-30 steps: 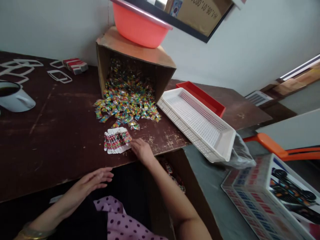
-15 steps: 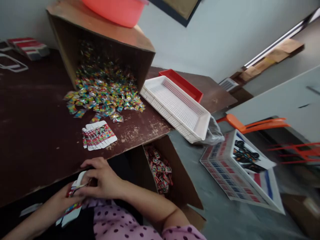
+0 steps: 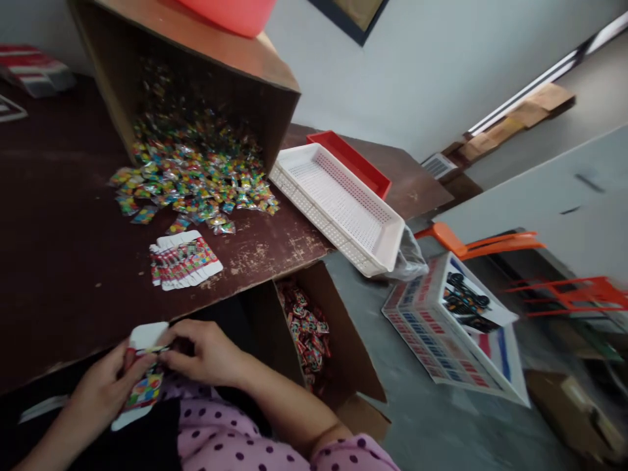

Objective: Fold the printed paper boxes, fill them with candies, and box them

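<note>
Over my lap at the table's near edge, my left hand (image 3: 105,386) grips a printed card (image 3: 143,373) with colourful pieces on it. My right hand (image 3: 203,353) pinches the top of the same card from the right. A fanned stack of similar cards (image 3: 184,260) lies on the dark wooden table (image 3: 59,261) just beyond my hands. Behind it, small colourful wrapped packets (image 3: 191,186) spill from a cardboard box tipped on its side (image 3: 206,72).
A white perforated tray (image 3: 338,206) overhangs the table's right edge, with a red tray (image 3: 350,160) behind it. An open carton with finished packs (image 3: 309,327) stands on the floor by my right arm. A printed box (image 3: 456,327) and orange chairs (image 3: 490,245) stand further right.
My right hand left the card stack on the table and came back to my lap. Both hands now hold one card, lifted slightly. The view swung right and down.
</note>
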The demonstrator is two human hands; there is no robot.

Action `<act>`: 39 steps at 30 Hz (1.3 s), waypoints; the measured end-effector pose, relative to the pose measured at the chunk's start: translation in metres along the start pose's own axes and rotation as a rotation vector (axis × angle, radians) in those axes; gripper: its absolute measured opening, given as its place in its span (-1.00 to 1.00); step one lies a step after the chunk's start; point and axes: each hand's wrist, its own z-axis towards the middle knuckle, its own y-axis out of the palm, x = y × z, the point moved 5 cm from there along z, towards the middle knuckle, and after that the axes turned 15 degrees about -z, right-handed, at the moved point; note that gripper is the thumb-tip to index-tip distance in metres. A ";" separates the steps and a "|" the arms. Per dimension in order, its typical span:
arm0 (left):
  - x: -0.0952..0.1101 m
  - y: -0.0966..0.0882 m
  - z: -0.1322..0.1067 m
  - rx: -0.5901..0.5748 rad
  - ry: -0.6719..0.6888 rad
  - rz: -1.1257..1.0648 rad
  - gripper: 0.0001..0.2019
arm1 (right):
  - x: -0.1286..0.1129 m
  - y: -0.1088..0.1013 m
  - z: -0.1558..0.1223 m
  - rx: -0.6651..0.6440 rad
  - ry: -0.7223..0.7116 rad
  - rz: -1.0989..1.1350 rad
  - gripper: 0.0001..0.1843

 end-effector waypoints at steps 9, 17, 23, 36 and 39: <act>0.022 0.014 -0.024 -0.056 0.109 -0.003 -0.69 | 0.024 0.020 -0.017 0.007 0.306 0.714 -0.56; 0.035 0.018 -0.045 -0.200 0.127 0.108 -0.84 | 0.026 0.046 -0.017 -0.438 0.511 1.014 -0.52; 0.023 0.021 -0.053 -0.127 -0.243 -0.363 -0.55 | -0.024 0.007 -0.007 -0.132 0.059 0.300 -0.77; 0.016 0.015 -0.056 -0.266 -0.273 -0.302 -0.39 | -0.042 0.003 -0.028 -0.042 -0.283 -0.239 -0.65; 0.010 0.015 -0.054 -0.269 -0.258 -0.298 -0.42 | -0.043 0.005 -0.029 -0.062 -0.395 -0.447 -0.65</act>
